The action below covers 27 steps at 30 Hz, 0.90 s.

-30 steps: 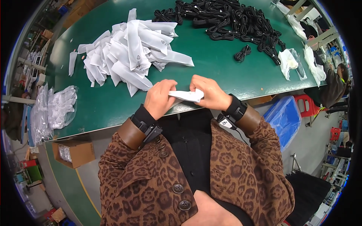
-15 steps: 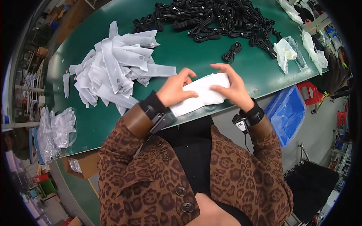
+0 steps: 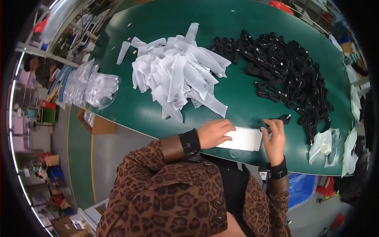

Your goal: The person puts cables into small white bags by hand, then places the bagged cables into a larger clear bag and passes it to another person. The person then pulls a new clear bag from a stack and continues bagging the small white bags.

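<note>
Leopard-print jacket, brown cuffs, blk wristbands, blk shirt underneath.

Even, bright overhead light falls on the green tabletop (image 3: 244,23), with only soft, faint shadows under the white bags (image 3: 177,75). The bags are near blown out; the black cables (image 3: 288,75) lose detail in the dark. Fisheye bending curves the tabletop edge strongly, and a black rim rings the blurred outer parts.

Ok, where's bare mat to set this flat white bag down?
Bare green mat lies left of the left hand, below the white bag pile. Another strip separates that pile from the black cable heap. Crowded beyond the right hand.
</note>
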{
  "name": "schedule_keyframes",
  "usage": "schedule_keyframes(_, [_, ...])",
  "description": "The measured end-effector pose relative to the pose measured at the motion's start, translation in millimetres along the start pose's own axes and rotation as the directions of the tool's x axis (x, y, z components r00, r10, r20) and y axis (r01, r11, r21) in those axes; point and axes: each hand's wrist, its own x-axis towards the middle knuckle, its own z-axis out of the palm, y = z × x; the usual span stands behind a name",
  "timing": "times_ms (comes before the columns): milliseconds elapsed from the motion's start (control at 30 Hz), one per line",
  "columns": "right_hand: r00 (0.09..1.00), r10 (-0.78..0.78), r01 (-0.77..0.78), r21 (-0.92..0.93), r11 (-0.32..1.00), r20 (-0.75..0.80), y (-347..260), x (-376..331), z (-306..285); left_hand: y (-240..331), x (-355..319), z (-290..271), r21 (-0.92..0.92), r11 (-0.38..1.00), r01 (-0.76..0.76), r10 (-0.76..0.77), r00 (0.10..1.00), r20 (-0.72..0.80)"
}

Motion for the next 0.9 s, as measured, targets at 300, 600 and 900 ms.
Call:
schedule_keyframes(300, [0.603, -0.775, 0.730, 0.261, 0.632, 0.189, -144, 94, 99, -17, -78, -80, -0.018, 0.925, 0.379, -0.375, 0.908, -0.188])
schedule_keyframes(600, [0.351, -0.509, 0.922, -0.196, 0.333, 0.786, -209, 126, 235, -89, -201, -188, -0.056, 0.944, 0.324, -0.328, 0.916, -0.232])
schedule_keyframes(900, [0.856, -0.333, 0.399, -0.098, 0.911, 0.395, -280, 103, 253, -145, -318, -267, -0.323, 0.868, 0.377, -0.459, 0.857, -0.233])
